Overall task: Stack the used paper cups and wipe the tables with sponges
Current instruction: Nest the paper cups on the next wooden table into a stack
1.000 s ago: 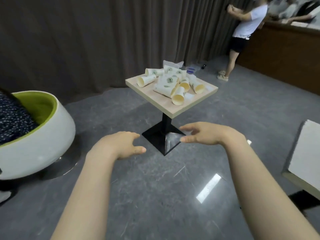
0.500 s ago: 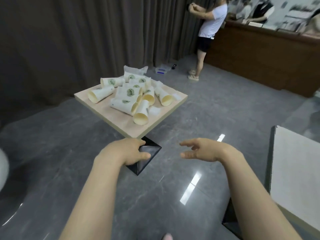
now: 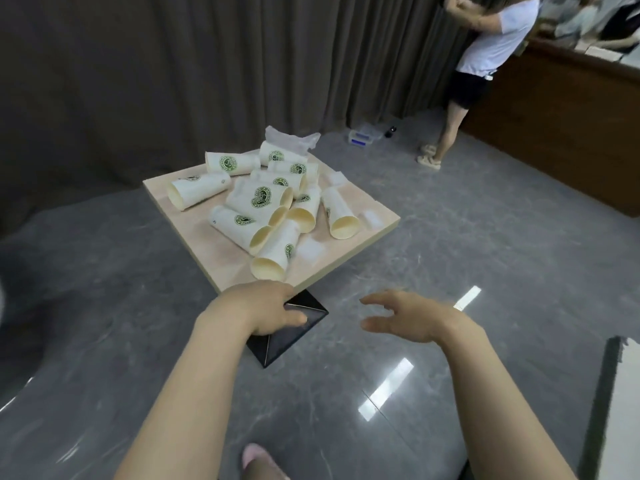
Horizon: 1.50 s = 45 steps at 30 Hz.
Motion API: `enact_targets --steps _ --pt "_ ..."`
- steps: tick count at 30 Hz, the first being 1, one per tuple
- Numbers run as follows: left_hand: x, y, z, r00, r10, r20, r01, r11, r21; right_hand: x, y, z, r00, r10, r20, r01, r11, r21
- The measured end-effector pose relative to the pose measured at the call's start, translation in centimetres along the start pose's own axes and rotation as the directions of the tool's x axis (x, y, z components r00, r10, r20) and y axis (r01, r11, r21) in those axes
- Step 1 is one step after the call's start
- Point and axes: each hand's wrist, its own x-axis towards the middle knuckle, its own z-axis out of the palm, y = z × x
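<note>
Left hand (image 3: 263,308): fingers (image 3: 292,318) loosely curled downward, holding nothing, thumb tucked toward the palm; back of the hand up, hovering just before the near corner of the counter (image 3: 214,251), not touching it as far as can be told. Left forearm stretched forward from the lower edge of the view, bare.

Right hand (image 3: 412,315): fingers (image 3: 375,299) spread apart and gently bent, thumb held below them, gripping nothing; palm turned inward toward the left hand, out over the floor (image 3: 485,237) to the right of the counter's near corner. Right forearm likewise extended, bare.

Paper cups (image 3: 263,206) heaped on the square, light wood-toned counter, all lying on their sides, mouths mostly toward the viewer, some overlapping others. One nearest cup (image 3: 273,256) with its mouth just short of the near edge, close ahead of the left hand. One single cup (image 3: 195,190) lying apart at the left side. Round green emblem printed on each cup; ring of lettering around it too small to read. Small white patches beside the cups on the right part of the counter, nature unclear. Clear plastic bag (image 3: 291,138) at the far corner behind the heap.

Black pyramid-shaped base (image 3: 287,336) under the counter, partly behind the left hand. Dark curtain (image 3: 207,64) behind. Another person (image 3: 485,64) in white shirt and dark shorts standing far right beside a brown wooden bar (image 3: 571,116).
</note>
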Motion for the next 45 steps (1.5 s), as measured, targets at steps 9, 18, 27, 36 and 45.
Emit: enact_targets --steps 9,18,27,36,45 --pt "9.6 -1.9 -5.9 0.997 -0.046 -0.056 0.045 0.999 -0.017 11.4 0.0 -6.5 0.997 -0.075 -0.025 0.073 0.995 -0.067" --pt "15.5 -3.3 -10.0 0.996 -0.088 -0.014 0.088 0.996 -0.006 19.6 1.3 -9.2 0.994 -0.092 -0.053 0.079 0.973 -0.215" --pt "19.2 -2.4 -11.2 0.982 -0.185 -0.03 0.181 0.978 -0.103 26.6 3.6 -12.4 0.983 -0.185 -0.005 0.17 0.914 -0.369" --pt "23.3 0.4 -11.4 0.962 -0.269 -0.045 0.256 0.948 -0.19 31.1 6.7 -13.0 0.956 -0.264 0.125 0.291 0.831 -0.473" --pt "26.3 2.6 -10.0 0.926 -0.375 -0.038 0.348 0.89 -0.295 33.8 9.2 -13.4 0.911 -0.361 0.201 0.408 0.713 -0.571"
